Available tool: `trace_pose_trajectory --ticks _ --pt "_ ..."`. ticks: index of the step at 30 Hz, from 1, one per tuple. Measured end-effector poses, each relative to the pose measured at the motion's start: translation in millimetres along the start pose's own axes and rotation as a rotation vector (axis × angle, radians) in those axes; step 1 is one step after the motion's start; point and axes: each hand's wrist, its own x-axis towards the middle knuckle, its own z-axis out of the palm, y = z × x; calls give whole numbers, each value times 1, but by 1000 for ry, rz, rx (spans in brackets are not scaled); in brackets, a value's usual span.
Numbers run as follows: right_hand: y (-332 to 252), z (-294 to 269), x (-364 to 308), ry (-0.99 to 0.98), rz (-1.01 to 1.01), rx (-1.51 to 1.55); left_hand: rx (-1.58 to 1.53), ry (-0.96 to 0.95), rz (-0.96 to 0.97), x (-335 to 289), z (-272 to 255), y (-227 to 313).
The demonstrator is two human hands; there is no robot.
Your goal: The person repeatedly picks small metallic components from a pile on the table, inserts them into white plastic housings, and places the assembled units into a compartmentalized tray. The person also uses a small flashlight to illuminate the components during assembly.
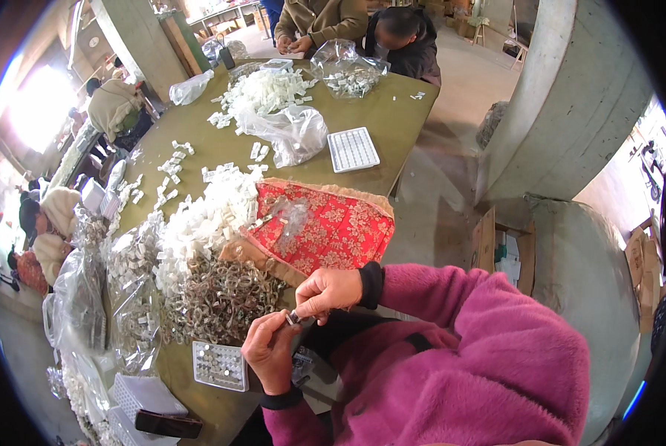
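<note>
My left hand point(270, 358) and my right hand point(328, 291) meet at the table's near edge. Between their fingertips they pinch a small dark and shiny metal piece point(293, 317), too small to name its kind; fingers partly cover it. Just beyond my hands lies a heap of small brownish metal parts point(221, 301). Close by my left hand is a white tray point(199, 360) with rows of round silvery pieces. A red floral cloth point(325, 234) with a brown border lies beyond my right hand, with a few small bits on it.
White plastic pieces point(206, 212) form a heap beside the cloth, with another heap point(266, 91) farther off. A white grid tray point(353, 150) and clear bags point(292, 134) lie on the green table point(381, 123). A phone point(168, 424) rests at lower left. People sit across.
</note>
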Motion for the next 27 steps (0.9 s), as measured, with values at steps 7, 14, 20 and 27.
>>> trace_pose_trajectory --ticks 7,14,20,27 --pt "-7 1 -5 -29 -71 -103 -67 59 -52 -6 16 9" --pt "-6 5 -1 22 -149 -190 -56 103 -11 -1 24 2" --pt "8 -3 -2 70 -83 62 -49 106 -4 -2 34 2" --pt "7 -11 -6 108 -75 -204 -327 145 -243 -5 36 -11"
